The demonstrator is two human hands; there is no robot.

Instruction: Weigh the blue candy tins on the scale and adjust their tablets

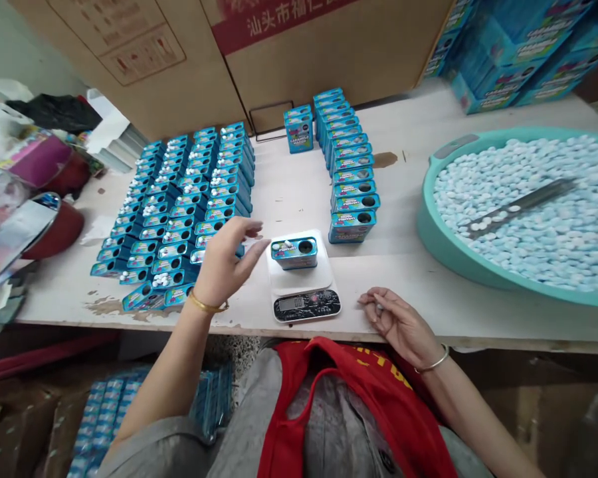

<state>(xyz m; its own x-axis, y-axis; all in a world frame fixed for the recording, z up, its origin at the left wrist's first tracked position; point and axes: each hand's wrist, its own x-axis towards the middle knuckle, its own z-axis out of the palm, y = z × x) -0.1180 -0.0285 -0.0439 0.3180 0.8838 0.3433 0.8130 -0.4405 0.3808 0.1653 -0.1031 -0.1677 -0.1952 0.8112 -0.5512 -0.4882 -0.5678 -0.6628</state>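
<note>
A blue candy tin point(294, 253) with a round hole in its lid stands on a white kitchen scale point(303, 282), whose display reads about 0.0. White candies lie on the lid's left part. Just left of the tin hovers my left hand point(226, 260), open, thumb and fingers apart with nothing between them. My right hand point(396, 318) rests near the table's front edge, right of the scale. Its fingers are curled together, and a small pale piece resembling a candy shows between them; anything deeper in the palm is hidden.
Rows of blue tins point(179, 199), many topped with candies, stand on the left. Another column of tins point(351, 172) is behind the scale. A turquoise tub point(431, 219) of pale candies holds a metal strip point(523, 206). Cardboard point(299, 66) borders the back.
</note>
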